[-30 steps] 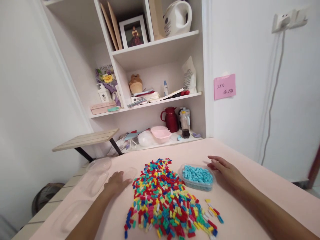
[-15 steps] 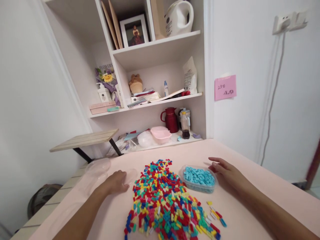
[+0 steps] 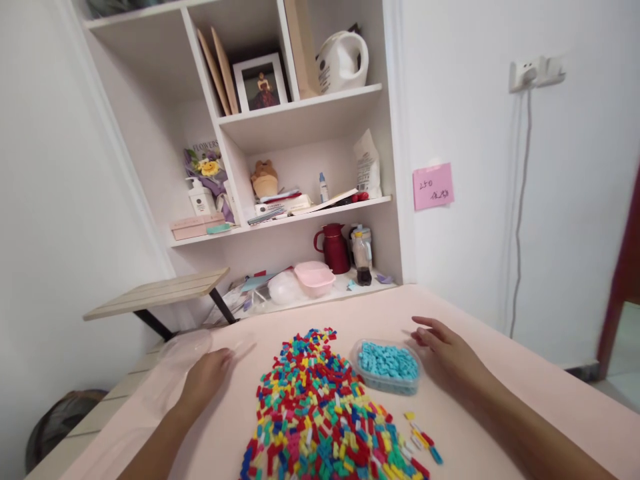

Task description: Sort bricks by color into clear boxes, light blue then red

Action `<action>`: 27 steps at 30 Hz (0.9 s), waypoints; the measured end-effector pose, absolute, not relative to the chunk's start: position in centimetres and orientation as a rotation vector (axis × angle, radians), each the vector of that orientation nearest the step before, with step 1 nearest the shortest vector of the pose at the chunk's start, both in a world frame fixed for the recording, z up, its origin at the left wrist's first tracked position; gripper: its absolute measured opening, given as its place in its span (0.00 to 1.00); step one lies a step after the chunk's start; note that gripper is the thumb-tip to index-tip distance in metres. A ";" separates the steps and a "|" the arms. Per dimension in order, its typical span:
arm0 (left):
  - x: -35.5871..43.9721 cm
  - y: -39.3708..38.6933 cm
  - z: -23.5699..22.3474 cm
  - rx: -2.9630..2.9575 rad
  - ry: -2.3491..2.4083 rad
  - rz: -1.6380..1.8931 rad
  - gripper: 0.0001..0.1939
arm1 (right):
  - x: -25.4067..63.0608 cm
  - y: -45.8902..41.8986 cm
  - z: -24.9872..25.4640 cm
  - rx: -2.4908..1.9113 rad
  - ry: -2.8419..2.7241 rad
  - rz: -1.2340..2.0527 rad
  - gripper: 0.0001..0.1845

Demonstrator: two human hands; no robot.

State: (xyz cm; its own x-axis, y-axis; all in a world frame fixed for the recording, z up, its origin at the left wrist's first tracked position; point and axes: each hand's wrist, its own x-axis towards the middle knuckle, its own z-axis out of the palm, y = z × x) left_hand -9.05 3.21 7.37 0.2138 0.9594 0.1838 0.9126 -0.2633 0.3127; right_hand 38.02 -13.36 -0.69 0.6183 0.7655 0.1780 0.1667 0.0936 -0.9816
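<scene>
My left hand [image 3: 207,377] is closed at the left of the pile, pinching a clear plastic lid [image 3: 245,347] that appears tilted and is hard to see against the table. On the right, my right hand [image 3: 443,343] hovers open, index finger stretched out, close beside a clear plastic tub [image 3: 385,385]. Small light-blue bricks [image 3: 387,360] fill that tub. Between my hands spreads a large heap of small multicoloured bricks [image 3: 325,407], its near end cut off by the frame. A few loose bricks [image 3: 423,437] lie to its right.
Clear plastic containers [image 3: 183,347] stand along the left edge of the pink table [image 3: 385,310]. Behind them is a small wooden stand [image 3: 160,293] with black legs. At the back, a white shelf unit [image 3: 310,217] holds a red jug [image 3: 334,250] and a pink bowl [image 3: 315,279].
My left hand has lifted and tilted the clear lid, drawing it slightly left. The right hand stays open by the tub. The camera view has tipped and shifted a little.
</scene>
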 end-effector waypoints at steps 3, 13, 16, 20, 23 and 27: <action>-7.4 2.7 8.6 2.251 1.659 0.669 0.19 | 38.3 -14.0 0.6 -1.448 -0.774 0.420 0.25; 4.3 -3.2 12.9 1.436 0.916 0.851 0.22 | 37.0 -16.3 4.6 -1.070 -0.713 0.376 0.23; 7.1 -4.7 13.2 1.419 0.845 0.758 0.21 | 36.7 -16.9 5.2 -0.994 -0.811 0.412 0.25; 9.6 -6.0 13.5 1.555 0.807 0.672 0.21 | 36.4 -17.3 5.5 -0.944 -0.944 0.479 0.29; 10.7 -6.5 13.7 1.902 0.840 0.613 0.20 | 36.1 -17.3 5.4 -0.927 -1.118 0.520 0.38; 12.0 -6.7 13.6 2.618 0.787 0.641 0.16 | 35.3 -17.4 5.0 -1.025 -1.385 0.370 0.49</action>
State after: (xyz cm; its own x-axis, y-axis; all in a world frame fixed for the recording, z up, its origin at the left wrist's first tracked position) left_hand 11.96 -6.68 13.58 0.7461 0.5827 0.3223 0.4332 -0.7923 0.4296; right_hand 35.31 -17.44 4.96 0.2119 0.7503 0.6262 0.3376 0.5451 -0.7674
